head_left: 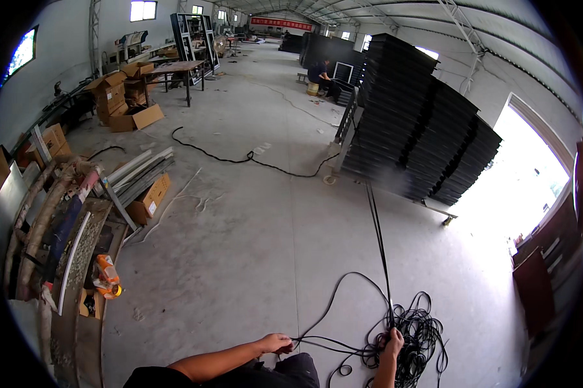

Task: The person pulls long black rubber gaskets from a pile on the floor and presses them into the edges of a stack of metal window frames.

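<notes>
My left hand (276, 343) is closed on a black strap (330, 340) low in the middle of the view. To its right, my right hand (393, 341) grips the same kind of black strapping. From there, taut strands (380, 249) run away to the base of a tall stack of dark panels (404, 119). Around and below my right hand lies a tangled heap of black strap (427, 336) on the floor. A loose loop (343, 281) bows out between the hands and the heap. Whether all these strands are one strap I cannot tell.
The stack rests on a low wheeled base (446, 220). A black cable (226, 160) snakes across the floor (226, 278). On the left are metal profiles (136, 178), cardboard boxes (110, 94) and an orange bottle (107, 278). A person (320, 76) sits behind the stack; a bright doorway (530, 168) opens right.
</notes>
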The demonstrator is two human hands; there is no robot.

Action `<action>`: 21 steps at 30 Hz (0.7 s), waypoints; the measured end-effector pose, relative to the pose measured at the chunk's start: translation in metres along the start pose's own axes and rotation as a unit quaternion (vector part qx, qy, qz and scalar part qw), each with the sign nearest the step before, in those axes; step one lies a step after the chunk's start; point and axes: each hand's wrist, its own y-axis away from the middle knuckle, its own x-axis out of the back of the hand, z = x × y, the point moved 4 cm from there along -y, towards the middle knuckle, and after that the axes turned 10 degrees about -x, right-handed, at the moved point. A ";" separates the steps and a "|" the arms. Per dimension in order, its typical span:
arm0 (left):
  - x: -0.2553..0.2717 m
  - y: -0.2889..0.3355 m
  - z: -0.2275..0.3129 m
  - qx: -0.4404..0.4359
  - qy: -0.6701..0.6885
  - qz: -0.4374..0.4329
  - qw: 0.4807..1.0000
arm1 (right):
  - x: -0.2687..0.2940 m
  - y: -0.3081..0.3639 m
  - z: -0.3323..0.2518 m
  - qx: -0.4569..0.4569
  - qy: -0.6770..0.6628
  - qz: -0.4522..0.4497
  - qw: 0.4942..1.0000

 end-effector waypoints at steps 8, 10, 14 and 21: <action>0.013 -0.091 0.060 0.039 0.020 0.040 0.998 | 0.112 -0.142 0.055 0.235 0.301 0.164 0.909; 0.022 -0.132 0.064 0.029 0.033 0.047 0.998 | 0.139 -0.177 0.086 0.279 0.418 0.192 0.843; 0.055 -0.180 0.096 0.052 0.010 0.149 0.987 | 0.049 -0.148 0.080 -0.085 0.518 0.101 0.845; 0.076 -0.302 0.191 -0.025 0.040 0.165 0.985 | 0.044 -0.220 0.088 -0.274 0.349 -0.022 0.896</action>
